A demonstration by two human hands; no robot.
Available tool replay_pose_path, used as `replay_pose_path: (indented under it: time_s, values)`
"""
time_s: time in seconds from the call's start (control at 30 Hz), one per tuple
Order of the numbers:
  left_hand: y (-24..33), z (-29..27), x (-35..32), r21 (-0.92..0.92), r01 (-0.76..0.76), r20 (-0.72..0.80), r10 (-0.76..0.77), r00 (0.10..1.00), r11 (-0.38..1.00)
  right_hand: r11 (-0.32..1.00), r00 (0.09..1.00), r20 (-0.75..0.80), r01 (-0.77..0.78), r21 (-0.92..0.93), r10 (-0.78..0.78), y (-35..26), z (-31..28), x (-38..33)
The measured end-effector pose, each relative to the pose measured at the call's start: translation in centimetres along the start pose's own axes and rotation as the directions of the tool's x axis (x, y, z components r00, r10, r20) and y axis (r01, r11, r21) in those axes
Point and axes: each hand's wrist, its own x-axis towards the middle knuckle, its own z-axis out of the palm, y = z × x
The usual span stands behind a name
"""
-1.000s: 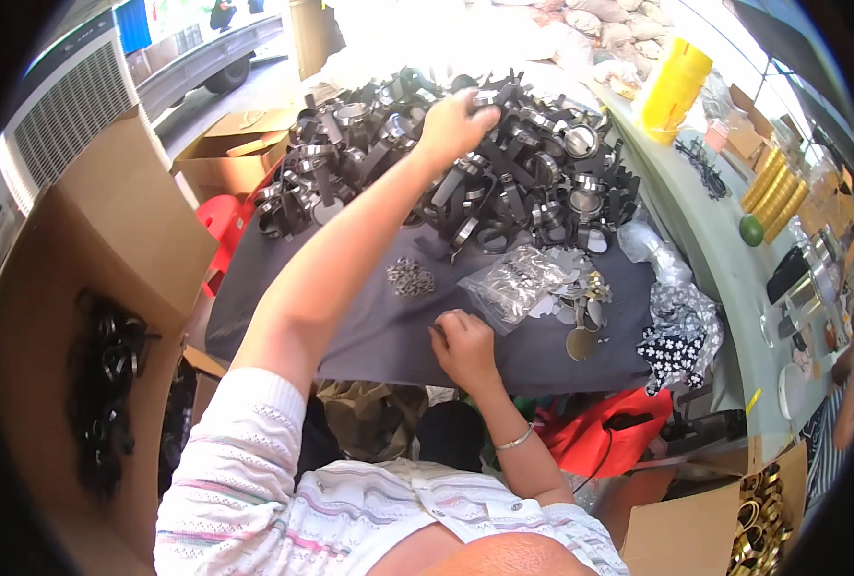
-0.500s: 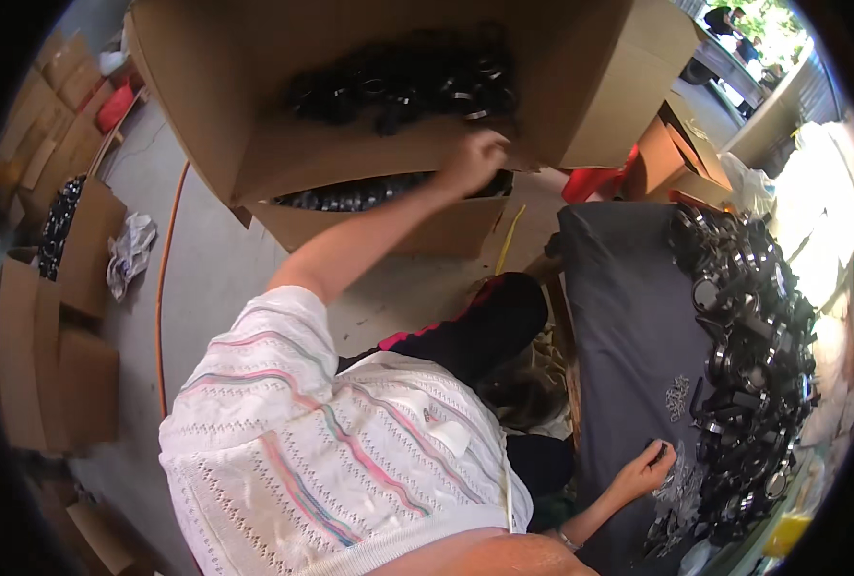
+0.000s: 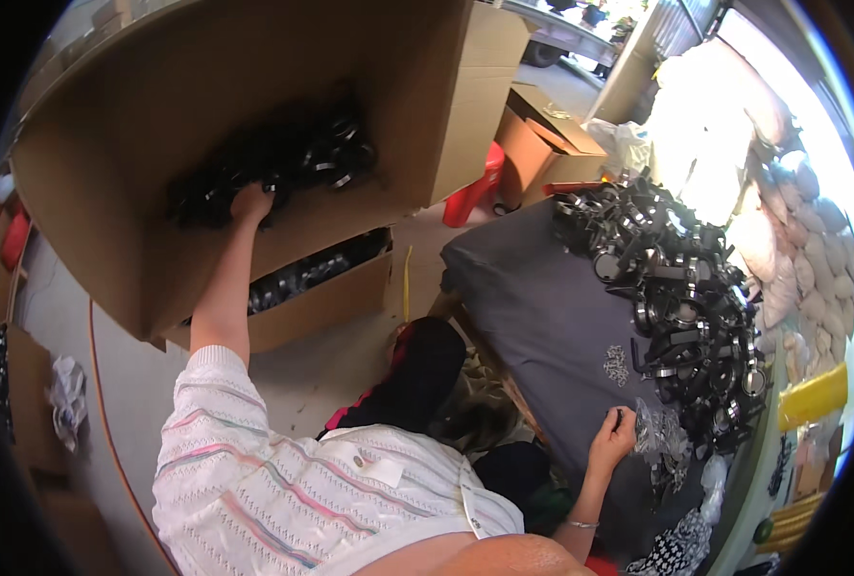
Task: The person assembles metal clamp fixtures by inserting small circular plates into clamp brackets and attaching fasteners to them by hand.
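My left hand reaches into a large cardboard box and touches the near edge of a heap of black parts with shiny metal rings. Its fingertips are lost against the dark heap, so I cannot tell if they grip anything. Over the dark cloth-covered table, my right hand is closed in a pinch on a small dark piece whose kind I cannot make out. Beside that hand are a pile of small clear and metallic pieces and a little cluster of silvery bits.
A large heap of black ringed parts covers the table's right side. Under the big box stands another carton of similar parts. A red container and an open carton stand behind the table. Pale sacks are stacked at right.
My left hand has moved from in front of the large box to the heap inside it. My right hand keeps its pinch beside the small pieces. The whole view has shifted.
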Motion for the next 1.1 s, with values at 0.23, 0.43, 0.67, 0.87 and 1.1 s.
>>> replay_pose_path:
  time_s: [0.23,0.43,0.67,0.87,1.1]
  values:
    - [0.7,-2.0,2.2,-0.084,0.036,0.083,-0.029,0.996,0.996,1.0,0.998,-0.065,0.022,0.015,-0.021,0.0,-0.1,0.1]
    - [-0.6,-2.5,3.8,-0.188,0.06,-0.291,-0.114,0.95,0.98,0.997,0.993,-0.085,0.081,0.003,-0.08,-0.3,-0.1,0.5]
    - [-0.7,-3.8,6.7,-0.445,0.167,-0.147,-0.256,0.955,0.88,0.998,0.999,-0.036,0.012,0.057,-0.01,-0.4,0.0,0.3]
    - [8.6,-5.9,2.7,-0.769,-0.276,-0.225,0.16,0.961,0.576,0.986,0.989,-0.148,0.025,0.166,0.0,-0.7,0.4,0.3]
    - [27.1,-9.0,-16.7,-0.988,-0.024,0.093,0.72,0.687,0.15,0.357,0.89,0.397,-0.453,0.817,0.223,-10.1,1.1,4.2]
